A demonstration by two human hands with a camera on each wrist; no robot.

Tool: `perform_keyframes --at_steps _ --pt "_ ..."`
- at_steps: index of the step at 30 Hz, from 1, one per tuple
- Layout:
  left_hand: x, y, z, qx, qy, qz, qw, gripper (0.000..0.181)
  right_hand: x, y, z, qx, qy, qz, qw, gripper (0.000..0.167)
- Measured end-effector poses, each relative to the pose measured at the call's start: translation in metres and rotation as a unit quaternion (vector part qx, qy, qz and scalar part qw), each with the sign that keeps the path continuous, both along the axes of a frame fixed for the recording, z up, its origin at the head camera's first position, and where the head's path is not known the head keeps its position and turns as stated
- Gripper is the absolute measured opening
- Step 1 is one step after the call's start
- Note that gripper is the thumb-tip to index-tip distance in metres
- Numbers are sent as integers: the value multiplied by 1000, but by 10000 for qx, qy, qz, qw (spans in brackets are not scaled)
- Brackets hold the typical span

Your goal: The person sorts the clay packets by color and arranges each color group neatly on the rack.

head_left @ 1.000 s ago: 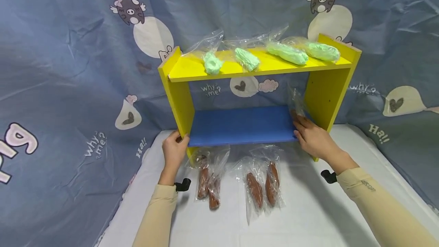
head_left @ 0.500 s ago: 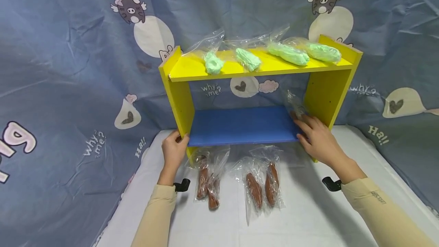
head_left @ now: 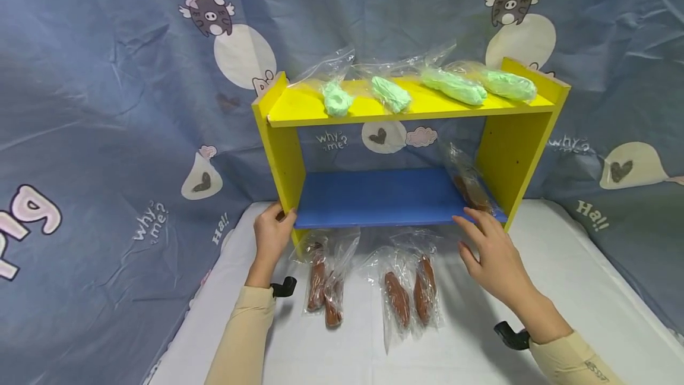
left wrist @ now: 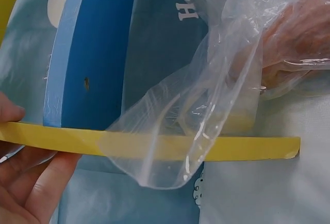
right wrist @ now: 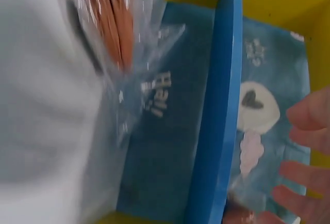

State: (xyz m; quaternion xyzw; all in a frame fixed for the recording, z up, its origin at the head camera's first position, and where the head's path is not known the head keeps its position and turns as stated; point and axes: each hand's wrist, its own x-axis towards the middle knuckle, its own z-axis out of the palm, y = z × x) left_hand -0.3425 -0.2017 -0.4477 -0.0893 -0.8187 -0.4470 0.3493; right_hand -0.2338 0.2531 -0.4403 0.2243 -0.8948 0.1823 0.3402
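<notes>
Brown oblong item in a clear plastic bag (head_left: 472, 195) lies at the right end of a flat blue shelf board (head_left: 376, 195), beside the right yellow side panel (head_left: 507, 153), as a person's bare right hand (head_left: 497, 260) hovers by the board's front edge, fingers spread and holding nothing. Whether a fingertip touches the bag, I cannot tell. Well apart from it, the left hand (head_left: 271, 233) grips the left yellow side panel (head_left: 285, 165) near the board's front corner, thumb on one face, fingers on the other. Beige sleeves (head_left: 243, 325) cover the forearms, a black fitting (head_left: 283, 287) at each wrist. Four more bagged brown oblong items (head_left: 398, 299) lie in two pairs on the white-covered table (head_left: 465, 361). Overhead, four pale-green lumps in clear plastic bags (head_left: 454, 86) line the yellow top shelf (head_left: 299, 110). Blue fabric (head_left: 128, 76) printed with winged pigs, hearts and "why me?" hangs behind.
</notes>
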Motion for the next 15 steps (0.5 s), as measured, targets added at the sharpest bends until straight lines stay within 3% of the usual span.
perform_keyframes --at_steps 8,15 --pt "0 -1 1 -39 -35 -84 10000 10 25 -30 -16 -507 -802 -104 9954 52" --pt "-2 -3 0 -102 3 -149 9998 11 31 -46 -33 -1238 -1901 -215 9737 49"
